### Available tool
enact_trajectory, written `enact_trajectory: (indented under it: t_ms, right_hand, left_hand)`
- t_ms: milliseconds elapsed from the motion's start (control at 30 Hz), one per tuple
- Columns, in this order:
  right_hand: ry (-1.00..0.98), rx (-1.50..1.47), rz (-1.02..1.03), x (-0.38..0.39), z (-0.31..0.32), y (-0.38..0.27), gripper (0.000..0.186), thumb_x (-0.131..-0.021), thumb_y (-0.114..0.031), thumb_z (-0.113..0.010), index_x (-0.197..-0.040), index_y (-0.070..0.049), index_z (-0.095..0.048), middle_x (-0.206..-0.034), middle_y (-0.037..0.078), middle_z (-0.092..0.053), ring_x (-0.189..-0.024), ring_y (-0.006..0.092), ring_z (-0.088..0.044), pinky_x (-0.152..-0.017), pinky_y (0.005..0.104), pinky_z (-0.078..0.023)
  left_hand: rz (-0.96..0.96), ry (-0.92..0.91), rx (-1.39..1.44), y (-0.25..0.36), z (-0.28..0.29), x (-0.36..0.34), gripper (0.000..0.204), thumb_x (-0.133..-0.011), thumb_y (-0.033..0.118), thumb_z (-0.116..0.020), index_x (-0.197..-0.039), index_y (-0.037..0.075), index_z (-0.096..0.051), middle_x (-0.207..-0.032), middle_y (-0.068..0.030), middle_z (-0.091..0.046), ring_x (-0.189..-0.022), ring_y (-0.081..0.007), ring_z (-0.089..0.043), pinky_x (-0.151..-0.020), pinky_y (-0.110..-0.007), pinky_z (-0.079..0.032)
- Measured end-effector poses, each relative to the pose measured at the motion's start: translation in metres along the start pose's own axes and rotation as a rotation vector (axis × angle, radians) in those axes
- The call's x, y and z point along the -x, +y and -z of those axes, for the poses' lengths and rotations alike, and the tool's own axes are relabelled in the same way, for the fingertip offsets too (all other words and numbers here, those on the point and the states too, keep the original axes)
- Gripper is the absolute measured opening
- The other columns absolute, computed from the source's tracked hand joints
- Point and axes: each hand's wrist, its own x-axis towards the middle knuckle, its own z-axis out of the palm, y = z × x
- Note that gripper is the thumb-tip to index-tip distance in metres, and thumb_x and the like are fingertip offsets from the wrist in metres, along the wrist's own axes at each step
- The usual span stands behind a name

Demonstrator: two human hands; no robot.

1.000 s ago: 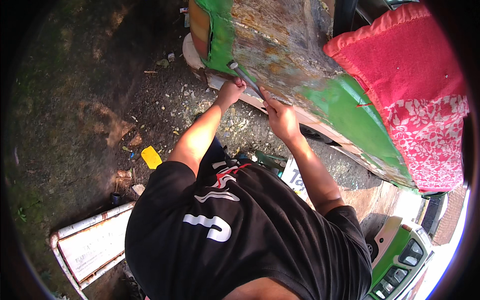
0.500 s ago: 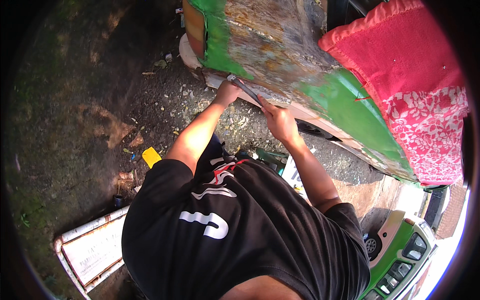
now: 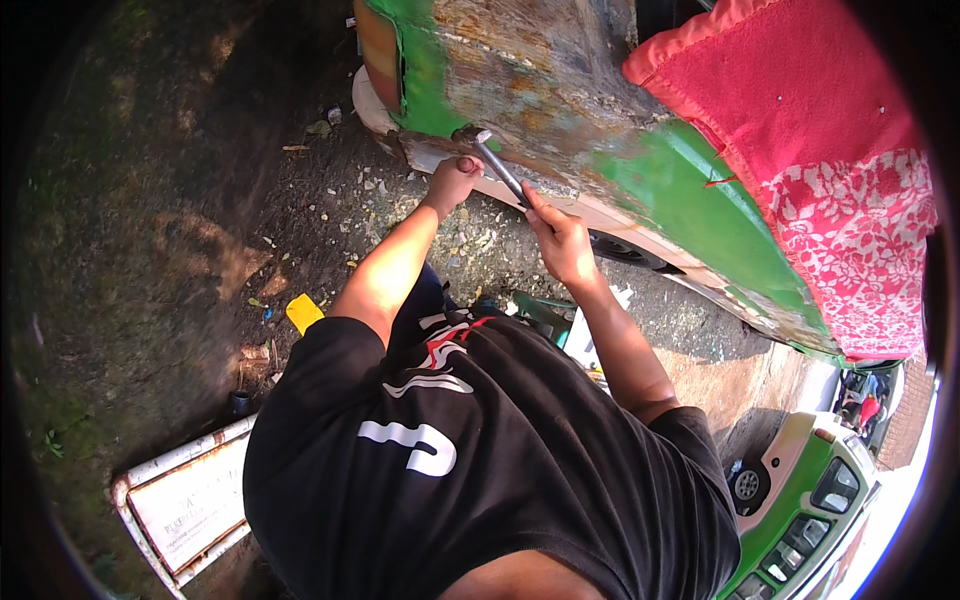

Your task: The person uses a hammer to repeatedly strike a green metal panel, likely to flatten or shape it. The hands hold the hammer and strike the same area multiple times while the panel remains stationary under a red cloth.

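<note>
In my right hand (image 3: 563, 242) is a hammer (image 3: 503, 174), gripped low on its grey metal handle. Its head sits just above my left hand (image 3: 454, 184), close to the lower edge of a worn vehicle body (image 3: 560, 90). My left fingers are curled closed beside that edge, and whatever they hold is hidden. Green paint covers parts of the body, while bare, rusty, scraped patches show between. Along the bottom runs a pale sill (image 3: 610, 217).
A red and white patterned cloth (image 3: 800, 130) drapes over the vehicle at right. Paint flakes and debris litter the ground (image 3: 340, 220). A yellow piece (image 3: 303, 313) lies at left, near a white metal-framed sign (image 3: 190, 510). Another green and white vehicle (image 3: 800, 500) stands lower right.
The hammer head has lifted slightly away from my left hand and moved right. My left hand has stayed nearly in place. The view has shifted a little.
</note>
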Motion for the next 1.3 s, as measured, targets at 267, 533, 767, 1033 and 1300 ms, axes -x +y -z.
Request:
enact_trajectory:
  t_ms: [267,533,767,1033,1300]
  right_hand:
    - [-0.015,0.021,-0.221,0.015,0.01,0.012,0.037,-0.098,-0.012,-0.058,-0.135,-0.007,-0.057,-0.111,0.024,-0.067,-0.095,0.0159,-0.065,-0.087,0.0265,-0.047]
    - [0.035,-0.141,-0.289,0.039,0.026,0.022,0.041,-0.098,-0.011,-0.058,-0.138,-0.003,-0.054,-0.131,0.013,-0.063,-0.111,0.0086,-0.054,-0.095,0.0241,-0.041]
    - [0.097,-0.146,-0.443,0.058,0.024,0.031,0.042,-0.097,-0.016,-0.061,-0.138,-0.015,-0.056,-0.094,0.007,-0.068,-0.077,0.0067,-0.045,-0.074,0.0241,-0.045]
    - [0.092,-0.099,-0.505,0.067,0.038,0.018,0.042,-0.096,-0.015,-0.061,-0.138,-0.013,-0.056,-0.099,0.007,-0.071,-0.078,0.0052,-0.048,-0.073,0.0233,-0.045]
    - [0.156,-0.108,-0.508,0.076,0.038,0.023,0.042,-0.096,-0.015,-0.062,-0.137,-0.015,-0.058,-0.099,0.005,-0.071,-0.076,0.0047,-0.049,-0.07,0.0228,-0.045]
  left_hand:
    - [-0.025,0.002,-0.036,-0.027,-0.011,0.011,0.02,-0.081,0.016,-0.073,-0.101,0.012,-0.073,-0.092,-0.0136,-0.073,-0.087,-0.0287,-0.071,-0.076,-0.036,-0.053]
    - [-0.094,-0.088,0.748,-0.065,-0.023,0.069,0.016,-0.09,0.006,-0.067,-0.105,0.006,-0.071,-0.103,-0.0083,-0.072,-0.085,-0.0134,-0.065,-0.076,-0.028,-0.051]
    - [-0.058,0.134,-0.003,-0.019,-0.01,0.08,0.019,-0.088,0.013,-0.073,-0.107,0.008,-0.072,-0.095,-0.0084,-0.074,-0.084,-0.0154,-0.068,-0.077,-0.028,-0.052]
    - [-0.002,0.2,0.109,-0.012,-0.012,0.068,0.019,-0.087,0.014,-0.075,-0.105,0.007,-0.073,-0.098,-0.0068,-0.074,-0.088,-0.013,-0.068,-0.081,-0.027,-0.052]
    - [-0.043,0.185,0.112,0.007,-0.009,0.054,0.018,-0.087,0.014,-0.075,-0.102,0.005,-0.072,-0.095,-0.0059,-0.074,-0.088,-0.0117,-0.067,-0.081,-0.027,-0.052]
